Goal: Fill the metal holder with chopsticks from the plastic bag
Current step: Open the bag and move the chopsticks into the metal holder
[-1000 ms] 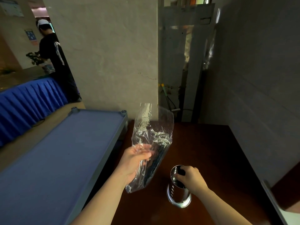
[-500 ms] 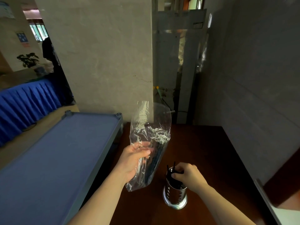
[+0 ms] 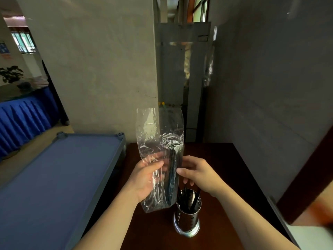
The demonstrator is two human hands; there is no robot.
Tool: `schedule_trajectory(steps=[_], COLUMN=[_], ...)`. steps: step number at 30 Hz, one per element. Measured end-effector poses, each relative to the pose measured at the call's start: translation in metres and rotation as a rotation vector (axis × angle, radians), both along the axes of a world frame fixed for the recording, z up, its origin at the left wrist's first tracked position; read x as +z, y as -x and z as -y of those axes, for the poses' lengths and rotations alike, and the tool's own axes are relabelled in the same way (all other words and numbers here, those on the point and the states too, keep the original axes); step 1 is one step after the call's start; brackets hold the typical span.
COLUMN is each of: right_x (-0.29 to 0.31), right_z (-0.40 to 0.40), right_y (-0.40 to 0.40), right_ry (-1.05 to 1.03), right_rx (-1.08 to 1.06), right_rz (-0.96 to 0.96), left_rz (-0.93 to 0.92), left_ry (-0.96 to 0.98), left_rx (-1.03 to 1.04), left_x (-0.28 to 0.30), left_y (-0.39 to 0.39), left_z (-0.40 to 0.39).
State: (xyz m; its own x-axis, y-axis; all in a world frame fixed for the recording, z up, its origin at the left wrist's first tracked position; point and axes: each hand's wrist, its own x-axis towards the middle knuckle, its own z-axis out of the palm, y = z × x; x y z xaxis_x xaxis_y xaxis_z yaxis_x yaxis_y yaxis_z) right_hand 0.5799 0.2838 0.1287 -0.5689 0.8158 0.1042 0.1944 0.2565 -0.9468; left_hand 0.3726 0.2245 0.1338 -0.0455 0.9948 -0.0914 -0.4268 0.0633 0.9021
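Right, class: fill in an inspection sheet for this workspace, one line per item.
Surface: dark brown table, bare apart from the holder.
Job's things: plastic bag held upright, dark chopsticks inside; metal holder standing with several chopsticks in it.
Clutter: nothing seen.
Hands: left hand grips the bag; right hand touches the bag's side, above the holder.
Cables: thin wires low in the gap behind the bag.
Surroundings: blue-grey cart shelf on the left, blue-skirted table beyond, grey wall on the right.

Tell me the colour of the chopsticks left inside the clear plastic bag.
Black; the chopsticks show dark through the clear plastic bag, head view.
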Motion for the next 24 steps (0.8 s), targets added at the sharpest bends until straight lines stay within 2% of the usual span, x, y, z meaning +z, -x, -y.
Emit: schedule_trajectory(steps=[12, 20, 24], right_x=[0.001, 0.001, 0.002], right_z=[0.005, 0.017, 0.021], right_y=[0.011, 0.018, 0.020], right_ry=[0.043, -0.093, -0.085], right_rx=[-0.193, -0.392, -0.418], right_rz=[-0.205, -0.127, -0.097], left_rz=[-0.008, -0.061, -0.130], left_ry=[-0.060, -0.058, -0.088], left_rx=[-0.078, -0.152, -0.110], left_x=[0.002, 0.002, 0.000], left_y=[-0.009, -0.013, -0.014], left_z=[0.001, 0.002, 0.000])
